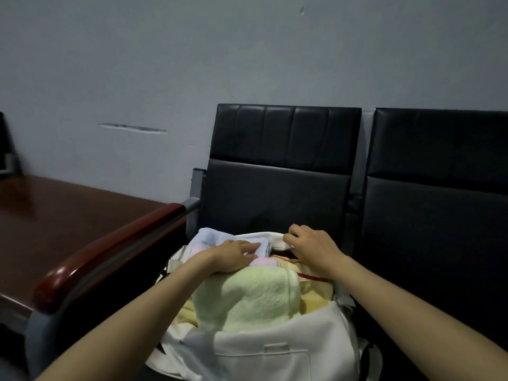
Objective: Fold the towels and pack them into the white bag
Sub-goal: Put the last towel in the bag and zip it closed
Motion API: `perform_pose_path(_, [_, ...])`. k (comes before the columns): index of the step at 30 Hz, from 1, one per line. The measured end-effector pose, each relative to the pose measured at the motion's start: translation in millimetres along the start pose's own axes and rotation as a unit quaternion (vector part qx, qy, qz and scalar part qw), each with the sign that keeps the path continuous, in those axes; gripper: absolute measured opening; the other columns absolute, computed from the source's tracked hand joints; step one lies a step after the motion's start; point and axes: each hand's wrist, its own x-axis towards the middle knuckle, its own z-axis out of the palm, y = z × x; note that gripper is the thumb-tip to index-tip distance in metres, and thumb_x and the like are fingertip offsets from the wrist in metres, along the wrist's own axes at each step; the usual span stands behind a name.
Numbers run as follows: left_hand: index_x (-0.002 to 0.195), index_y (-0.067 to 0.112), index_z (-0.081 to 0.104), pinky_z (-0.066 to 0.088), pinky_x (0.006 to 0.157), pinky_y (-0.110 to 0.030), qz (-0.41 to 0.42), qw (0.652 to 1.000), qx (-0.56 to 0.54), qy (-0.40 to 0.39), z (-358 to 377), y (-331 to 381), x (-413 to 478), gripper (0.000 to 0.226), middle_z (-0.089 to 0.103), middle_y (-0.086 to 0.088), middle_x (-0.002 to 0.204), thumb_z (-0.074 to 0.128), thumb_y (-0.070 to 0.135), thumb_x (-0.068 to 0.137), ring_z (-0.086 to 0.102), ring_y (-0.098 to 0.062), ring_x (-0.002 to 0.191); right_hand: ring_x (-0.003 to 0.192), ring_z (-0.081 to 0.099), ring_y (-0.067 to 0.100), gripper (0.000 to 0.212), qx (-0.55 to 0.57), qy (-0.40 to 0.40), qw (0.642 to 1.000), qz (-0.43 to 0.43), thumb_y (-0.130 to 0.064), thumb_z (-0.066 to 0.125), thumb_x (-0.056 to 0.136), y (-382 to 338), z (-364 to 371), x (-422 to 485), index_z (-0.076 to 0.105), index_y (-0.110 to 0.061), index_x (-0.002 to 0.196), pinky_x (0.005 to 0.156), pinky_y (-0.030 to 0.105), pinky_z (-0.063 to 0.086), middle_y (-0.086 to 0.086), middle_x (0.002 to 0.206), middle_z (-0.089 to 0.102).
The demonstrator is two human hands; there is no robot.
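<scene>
The white bag (pixel 288 350) stands on a black chair seat, stuffed with folded towels. A pale green towel (pixel 247 298) lies on top at the front, with a yellow towel (pixel 316 292) beside it, a pink towel (pixel 264 262) behind it, and a light blue towel (pixel 211 235) at the far left. My left hand (pixel 233 255) presses flat on the towels, fingers straight. My right hand (pixel 310 248) pinches the bag's far rim with curled fingers.
The chair's black backrest (pixel 283 166) rises just behind the bag, and a second black seat (pixel 439 215) stands to the right. A red-brown armrest (pixel 110 248) runs along the left. A dark wooden table (pixel 55 221) lies beyond it, against a grey wall.
</scene>
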Motion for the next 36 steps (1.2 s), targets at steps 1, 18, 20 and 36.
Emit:
perform_pose_path(1, [0.149,0.036,0.026,0.013,0.119,-0.039,0.001,1.000,-0.003,-0.001,1,-1,-1,0.048,0.025,0.004,0.158,0.031,0.041,0.102,0.023,-0.020,0.144,0.061,0.053,0.018,0.020,0.001,0.015,1.000,0.010,-0.015,0.079,0.071,-4,3,5,0.064,-0.015,0.084,0.045,0.019,0.002,0.002,0.082,0.057])
perform_pose_path(18, [0.151,0.035,0.024,0.013,0.119,-0.032,0.013,0.997,-0.068,-0.020,9,-5,-8,0.049,0.023,0.007,0.158,0.032,0.040,0.103,0.024,-0.014,0.144,0.080,0.051,0.014,0.016,0.228,0.089,0.925,0.292,-0.026,0.055,0.096,-22,5,56,0.063,-0.013,0.089,0.068,0.028,0.040,0.000,0.096,0.055])
perform_pose_path(20, [0.152,0.032,0.022,0.012,0.118,-0.030,0.014,0.997,-0.068,-0.028,7,-2,-10,0.049,0.022,0.006,0.158,0.031,0.037,0.104,0.023,-0.014,0.144,0.082,0.054,0.015,0.016,0.229,0.095,0.921,0.300,-0.025,0.056,0.095,-21,0,59,0.064,-0.013,0.089,0.070,0.029,0.041,0.000,0.097,0.056])
perform_pose_path(36, [0.122,0.029,0.063,0.043,0.099,-0.037,-0.044,0.976,0.000,0.212,-22,-32,-35,0.032,0.054,0.000,0.134,0.057,0.036,0.091,0.051,-0.022,0.120,0.088,0.055,0.016,0.007,0.261,0.142,0.931,0.213,-0.016,0.054,0.095,-22,-22,52,0.060,-0.014,0.097,0.069,0.026,0.039,0.000,0.104,0.055])
